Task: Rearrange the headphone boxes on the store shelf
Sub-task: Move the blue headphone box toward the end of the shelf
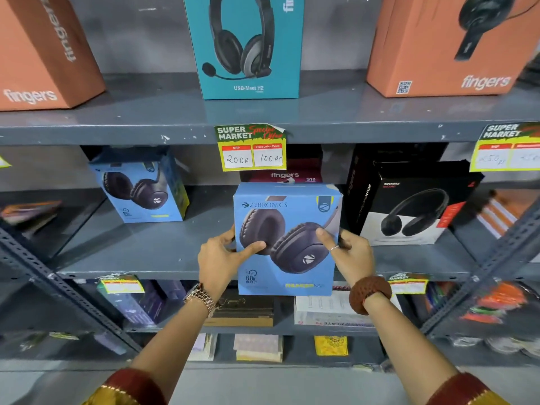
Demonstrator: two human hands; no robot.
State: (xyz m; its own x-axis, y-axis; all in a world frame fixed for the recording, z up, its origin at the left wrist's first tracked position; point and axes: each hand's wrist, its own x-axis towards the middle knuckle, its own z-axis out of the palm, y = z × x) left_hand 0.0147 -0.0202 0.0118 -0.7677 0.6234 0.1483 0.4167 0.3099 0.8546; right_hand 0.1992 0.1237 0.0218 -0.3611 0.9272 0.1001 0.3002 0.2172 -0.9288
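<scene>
Gripped upright at its two side edges, the blue box is clamped between the left hand and right hand just in front of the middle shelf, whose bare centre gap lies straight behind it.

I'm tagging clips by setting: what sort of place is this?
Most likely a shop's electronics aisle: grey metal shelves carry boxed headphones such as a teal headset box, and a "Super Market" price tag hangs from the shelf edge.
</scene>
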